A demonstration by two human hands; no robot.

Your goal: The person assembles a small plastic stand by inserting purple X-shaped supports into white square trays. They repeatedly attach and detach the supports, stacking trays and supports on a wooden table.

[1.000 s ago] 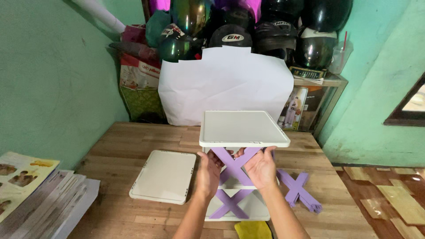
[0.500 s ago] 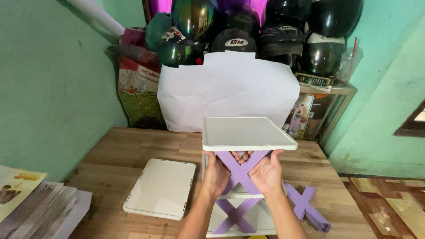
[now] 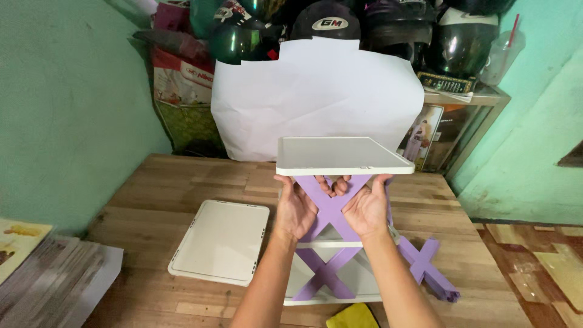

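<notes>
A small shelf rack stands on the wooden table (image 3: 152,200), built from white panels and purple X-shaped side pieces. My left hand (image 3: 296,206) and my right hand (image 3: 367,208) press against the upper purple X piece (image 3: 331,203) just under the top white panel (image 3: 343,155). Both hands' fingertips touch the underside of that panel. A lower purple X (image 3: 325,273) joins the middle and bottom shelves. A loose white panel (image 3: 221,240) lies flat to the left of the rack. A loose purple X piece (image 3: 428,267) lies to its right.
A large white paper sheet (image 3: 316,97) leans at the table's back, with several helmets (image 3: 328,21) stacked behind it. A pile of papers (image 3: 42,279) sits at the lower left. A yellow cloth (image 3: 352,317) lies at the near edge. Green walls close both sides.
The view has shifted closer and slightly down. My hands stay on the upper purple X under the top panel, which now sits level on the rack.
</notes>
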